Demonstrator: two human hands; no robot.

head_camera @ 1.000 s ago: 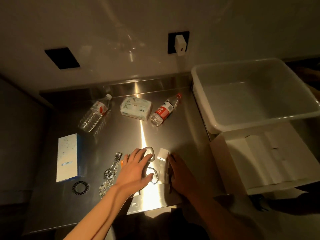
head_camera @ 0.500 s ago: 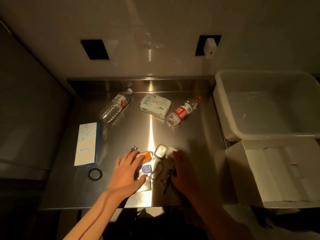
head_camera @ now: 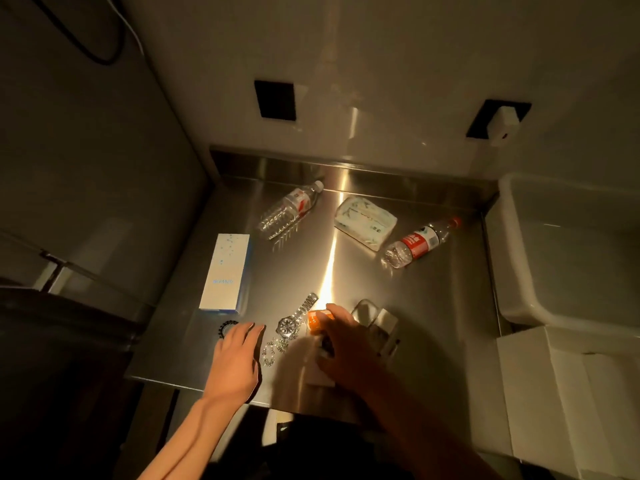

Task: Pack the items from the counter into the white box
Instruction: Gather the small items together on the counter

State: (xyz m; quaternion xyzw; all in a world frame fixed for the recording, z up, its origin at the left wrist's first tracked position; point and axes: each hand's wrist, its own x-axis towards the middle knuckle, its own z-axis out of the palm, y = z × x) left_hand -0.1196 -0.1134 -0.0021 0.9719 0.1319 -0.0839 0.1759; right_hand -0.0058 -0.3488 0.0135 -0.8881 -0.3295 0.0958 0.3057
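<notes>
Small items lie at the front of the steel counter (head_camera: pixel 433 306): a silver watch (head_camera: pixel 294 320), a glittering chain (head_camera: pixel 273 348), a black hair tie (head_camera: pixel 227 327), an orange item (head_camera: pixel 318 320), a silver case (head_camera: pixel 363 311) and a small white piece (head_camera: pixel 386 320). My left hand (head_camera: pixel 239 358) rests flat, holding nothing, its fingertips beside the hair tie. My right hand (head_camera: pixel 349 348) lies over the orange item and a white card (head_camera: pixel 320 377); shadow hides its grip. The white box (head_camera: pixel 571 393) stands open at the right.
Farther back lie a blue-white carton (head_camera: pixel 227 271), two water bottles (head_camera: pixel 291 209) (head_camera: pixel 419 242) and a tissue pack (head_camera: pixel 365 223). A pale plastic tub (head_camera: pixel 512 299) sits behind the white box. Two black wall plates are above the counter's backsplash.
The view swung left, so the box and tub now sit at the right edge. My left hand slid left off the watch toward the hair tie. My right hand moved left onto the orange item.
</notes>
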